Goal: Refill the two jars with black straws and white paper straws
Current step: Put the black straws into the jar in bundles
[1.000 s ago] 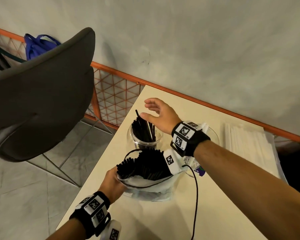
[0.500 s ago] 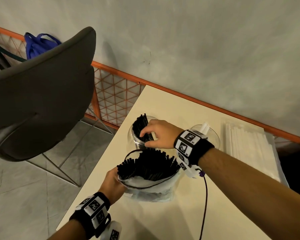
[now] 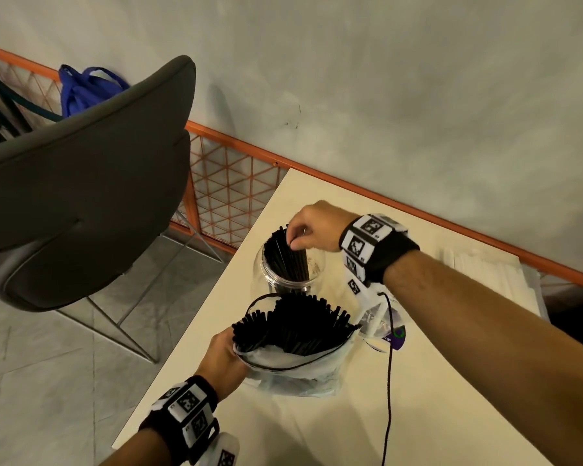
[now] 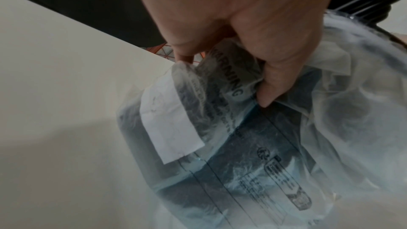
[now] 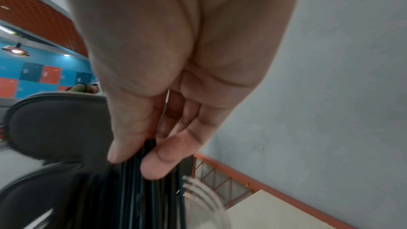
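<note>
The left hand (image 3: 224, 356) is being kept curled round the crumpled side of a clear plastic bag (image 3: 293, 375) at about seven o'clock on the cream table (image 3: 418, 415); in the left wrist view its fingers (image 4: 270, 84) are pinching the printed film. The bag is being held mouth-up, and a thick bundle of black straws (image 3: 293, 326) is fanning out of it. Just beyond the bag, toward twelve o'clock, a clear jar (image 3: 292, 264) is standing upright on the table, with more black straws leaning inside it. The right hand (image 3: 317, 230) is being held over the jar's mouth, its thumb and fingertips closed in a pinch on the upper ends of several of those straws, as is being shown closely in the right wrist view (image 5: 152, 147). At about two o'clock, near the table's far edge, a flat stack of white paper straws (image 3: 485, 274) is lying. A grey chair (image 3: 81, 183) is standing off the table at ten o'clock.
</note>
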A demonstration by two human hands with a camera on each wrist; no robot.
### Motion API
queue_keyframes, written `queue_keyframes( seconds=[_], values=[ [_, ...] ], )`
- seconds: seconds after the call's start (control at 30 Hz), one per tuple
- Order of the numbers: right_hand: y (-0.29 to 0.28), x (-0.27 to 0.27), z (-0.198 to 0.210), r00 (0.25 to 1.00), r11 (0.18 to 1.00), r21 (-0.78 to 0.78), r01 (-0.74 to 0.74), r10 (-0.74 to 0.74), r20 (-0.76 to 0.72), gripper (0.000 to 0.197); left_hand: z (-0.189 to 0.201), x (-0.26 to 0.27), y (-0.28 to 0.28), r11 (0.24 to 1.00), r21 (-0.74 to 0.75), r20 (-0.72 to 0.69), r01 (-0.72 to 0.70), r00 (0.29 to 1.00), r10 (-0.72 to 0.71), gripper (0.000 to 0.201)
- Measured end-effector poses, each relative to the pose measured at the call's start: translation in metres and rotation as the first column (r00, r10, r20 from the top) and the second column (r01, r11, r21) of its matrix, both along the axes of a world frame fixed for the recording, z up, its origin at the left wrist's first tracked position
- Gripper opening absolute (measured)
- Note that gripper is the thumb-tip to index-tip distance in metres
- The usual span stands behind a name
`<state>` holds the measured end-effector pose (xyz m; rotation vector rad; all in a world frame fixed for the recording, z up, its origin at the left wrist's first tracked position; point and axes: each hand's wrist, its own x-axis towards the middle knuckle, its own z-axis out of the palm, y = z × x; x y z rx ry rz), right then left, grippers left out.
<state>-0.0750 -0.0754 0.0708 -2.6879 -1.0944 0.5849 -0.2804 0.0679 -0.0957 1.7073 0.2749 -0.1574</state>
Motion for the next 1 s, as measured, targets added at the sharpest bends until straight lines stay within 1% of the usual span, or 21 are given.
queue_keyframes(
  seconds=[0.1,0.13,0.2,0.27,0.33,0.37,0.43,0.5,0.57,0.63,0.67,0.7,0.77,0.8,0.87,0.93,1.0],
  values=[
    [-0.003,0.012,0.008,0.993,0.993,0.086,0.080,-0.086,0.075,0.036,0.004,0.000,-0.001,0.999,0.046,0.026,0.003,1.000,-0.004,0.034],
    [-0.005,0.014,0.010,0.989,0.986,0.129,0.105,-0.117,0.088,0.038,0.005,0.000,-0.002,0.999,0.051,0.030,0.002,1.000,-0.004,0.035],
    [-0.014,0.008,0.014,0.980,0.958,0.240,0.157,-0.181,0.079,0.030,0.003,-0.001,-0.001,1.000,0.029,0.023,-0.003,1.000,0.003,0.037],
    [-0.028,-0.007,0.016,0.976,0.930,0.307,0.203,-0.219,0.019,0.021,0.001,-0.001,-0.001,1.000,0.000,0.019,-0.008,1.000,0.008,0.038],
    [-0.049,-0.032,0.013,0.971,0.924,0.298,0.239,-0.231,-0.061,0.019,0.001,-0.001,0.000,1.000,0.026,0.036,0.007,0.999,-0.008,0.036],
    [-0.061,-0.047,0.008,0.967,0.922,0.295,0.252,-0.231,-0.104,0.021,0.003,-0.001,0.000,0.999,0.045,0.051,0.015,0.999,-0.017,0.036],
    [-0.088,-0.078,-0.009,0.956,0.907,0.310,0.285,-0.245,-0.163,0.033,0.004,-0.001,0.000,0.999,0.044,0.056,0.018,0.998,-0.021,0.037],
    [-0.110,-0.106,-0.031,0.930,0.878,0.319,0.357,-0.304,-0.205,0.048,0.004,0.000,-0.001,1.000,0.020,0.027,0.003,1.000,-0.004,0.039],
    [-0.126,-0.128,-0.053,0.887,0.826,0.342,0.447,-0.361,-0.289,0.062,0.001,0.000,0.000,0.998,-0.060,0.031,0.006,1.000,-0.004,0.034],
    [-0.133,-0.144,-0.073,0.834,0.758,0.375,0.533,-0.396,-0.385,0.067,0.007,-0.001,-0.003,0.998,-0.038,0.024,0.042,0.999,-0.041,0.030],
    [-0.132,-0.148,-0.081,0.816,0.736,0.381,0.559,-0.408,-0.410,0.067,0.006,-0.003,-0.002,0.997,-0.042,0.034,0.063,0.998,-0.061,0.028],
    [-0.131,-0.152,-0.088,0.804,0.723,0.382,0.576,-0.417,-0.424,0.066,0.007,-0.003,-0.005,0.995,-0.095,0.026,0.034,0.999,-0.031,0.028],
    [-0.125,-0.154,-0.099,0.788,0.691,0.407,0.598,-0.415,-0.454,0.063,0.006,-0.003,-0.003,0.994,-0.111,0.009,-0.014,1.000,0.015,0.032],
    [-0.123,-0.155,-0.103,0.783,0.666,0.435,0.606,-0.403,-0.474,0.062,0.007,-0.003,-0.004,0.992,-0.124,0.009,-0.011,1.000,0.013,0.029],
    [-0.116,-0.156,-0.110,0.776,0.624,0.482,0.615,-0.370,-0.511,0.059,0.003,-0.003,-0.004,0.996,-0.081,-0.003,-0.021,1.000,0.021,0.025],
    [-0.110,-0.157,-0.116,0.753,0.592,0.488,0.642,-0.369,-0.544,0.054,0.001,-0.002,-0.005,1.000,-0.019,0.021,0.007,1.000,-0.007,0.032],
    [-0.104,-0.157,-0.121,0.730,0.563,0.483,0.671,-0.387,-0.563,0.044,0.002,-0.002,-0.007,1.000,0.016,0.029,0.012,1.000,-0.012,0.037]
  ],
)
